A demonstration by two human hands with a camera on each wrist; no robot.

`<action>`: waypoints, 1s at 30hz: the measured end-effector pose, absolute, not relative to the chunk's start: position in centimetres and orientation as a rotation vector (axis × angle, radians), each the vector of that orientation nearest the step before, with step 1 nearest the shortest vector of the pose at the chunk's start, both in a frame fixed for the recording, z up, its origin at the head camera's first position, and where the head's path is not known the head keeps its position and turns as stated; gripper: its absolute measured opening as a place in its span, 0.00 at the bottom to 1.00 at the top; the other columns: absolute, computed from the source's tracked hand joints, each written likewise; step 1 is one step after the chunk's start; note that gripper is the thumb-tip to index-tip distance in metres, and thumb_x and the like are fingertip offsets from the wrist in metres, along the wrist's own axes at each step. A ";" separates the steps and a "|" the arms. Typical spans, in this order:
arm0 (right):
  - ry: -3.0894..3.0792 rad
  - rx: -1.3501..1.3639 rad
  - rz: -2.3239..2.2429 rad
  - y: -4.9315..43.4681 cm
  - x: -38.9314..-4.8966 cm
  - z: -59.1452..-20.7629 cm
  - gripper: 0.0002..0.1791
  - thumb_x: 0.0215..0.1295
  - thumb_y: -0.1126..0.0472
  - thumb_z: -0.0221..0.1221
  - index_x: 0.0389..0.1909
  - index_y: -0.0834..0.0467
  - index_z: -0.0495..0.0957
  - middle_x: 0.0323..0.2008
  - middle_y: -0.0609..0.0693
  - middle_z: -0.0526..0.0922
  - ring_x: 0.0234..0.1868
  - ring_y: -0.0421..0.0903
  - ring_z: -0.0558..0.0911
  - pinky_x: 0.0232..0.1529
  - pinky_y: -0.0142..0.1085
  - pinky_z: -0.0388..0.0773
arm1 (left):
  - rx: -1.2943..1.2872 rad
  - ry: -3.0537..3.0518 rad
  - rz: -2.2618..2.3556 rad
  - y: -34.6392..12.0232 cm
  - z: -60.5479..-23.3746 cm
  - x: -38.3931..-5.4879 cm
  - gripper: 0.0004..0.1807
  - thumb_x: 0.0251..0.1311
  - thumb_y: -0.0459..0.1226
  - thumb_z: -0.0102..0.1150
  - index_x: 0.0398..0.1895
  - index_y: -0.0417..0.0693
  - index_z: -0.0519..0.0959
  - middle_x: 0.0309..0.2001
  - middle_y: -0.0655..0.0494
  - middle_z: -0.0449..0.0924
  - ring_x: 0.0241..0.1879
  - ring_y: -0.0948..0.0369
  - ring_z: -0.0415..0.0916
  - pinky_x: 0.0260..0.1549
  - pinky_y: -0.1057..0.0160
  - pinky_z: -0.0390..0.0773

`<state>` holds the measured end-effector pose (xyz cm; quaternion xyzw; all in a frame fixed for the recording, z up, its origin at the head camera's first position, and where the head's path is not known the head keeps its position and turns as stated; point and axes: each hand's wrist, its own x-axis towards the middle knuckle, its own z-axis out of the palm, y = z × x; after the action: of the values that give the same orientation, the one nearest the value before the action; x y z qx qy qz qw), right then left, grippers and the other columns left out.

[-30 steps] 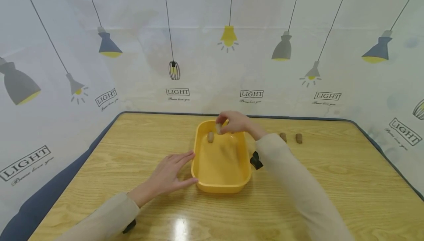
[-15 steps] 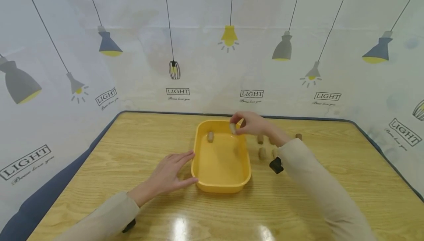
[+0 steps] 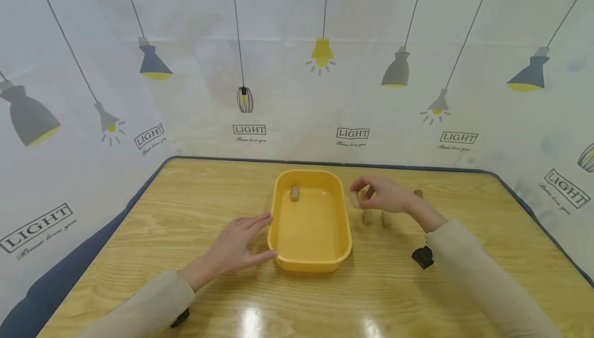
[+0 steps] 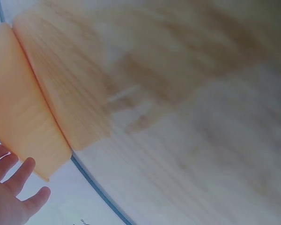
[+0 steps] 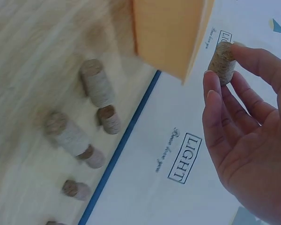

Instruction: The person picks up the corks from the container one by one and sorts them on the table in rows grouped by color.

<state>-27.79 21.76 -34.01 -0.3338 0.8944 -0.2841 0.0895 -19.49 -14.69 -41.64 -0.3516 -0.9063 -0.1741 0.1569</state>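
Note:
A yellow plastic tub [image 3: 310, 264] stands at mid-table, with one cork [image 3: 294, 193] inside near its back left corner. My left hand [image 3: 229, 247] rests against the tub's left side, fingers spread and fairly straight. Just past the tub's right wall, my right hand [image 3: 385, 195] pinches a cork [image 5: 223, 63] between thumb and fingertips, held above the table. Below and beside that hand, more corks stand on the wood, among them a pale cork [image 3: 367, 218] and another cork [image 3: 386, 219]. The right hand and forearm partly hide the ones behind.
Several corks, such as a thick cork [image 5: 97, 83] and a smaller cork [image 5: 76, 189], stand in rows on the table right of the tub. The wooden table [image 3: 204, 188] has a dark blue back edge against a lamp-printed wall covering [image 3: 287, 95].
My right hand has moved from over the tub to the right, past its wall and lower, still pinching the cork. The left hand and the tub stay where they were.

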 end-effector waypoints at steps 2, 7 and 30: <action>2.659 -0.994 -0.861 22.6 -27.5 -34.5 0.19 0.58 0.65 0.59 0.51 0.65 0.71 0.45 0.56 0.76 0.38 0.46 0.78 0.41 0.40 0.75 | -1.007 -2.596 -0.491 -14.7 -41.6 -19.4 0.43 0.54 0.65 0.47 0.61 0.41 0.69 0.61 0.49 0.67 0.55 0.52 0.68 0.54 0.49 0.65; 2.657 -0.995 -0.940 24.4 -26.6 -35.5 0.19 0.58 0.68 0.59 0.50 0.68 0.71 0.47 0.60 0.75 0.35 0.46 0.77 0.40 0.41 0.75 | -1.008 -2.619 -0.494 -14.7 -41.5 -19.4 0.42 0.54 0.64 0.48 0.61 0.41 0.68 0.61 0.49 0.67 0.56 0.52 0.67 0.53 0.48 0.65; 2.688 -0.686 -1.083 31.4 -25.3 -39.2 0.22 0.59 0.71 0.56 0.53 0.73 0.66 0.50 0.70 0.69 0.34 0.50 0.76 0.27 0.38 0.75 | -1.011 -2.629 -0.504 -14.7 -41.4 -19.4 0.42 0.54 0.64 0.48 0.61 0.41 0.68 0.62 0.50 0.66 0.56 0.53 0.67 0.53 0.48 0.65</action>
<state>-25.30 31.44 -39.21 -0.2296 0.8996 -0.3625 0.0818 -19.38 -14.72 -41.43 -0.3498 -0.9097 -0.1745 0.1398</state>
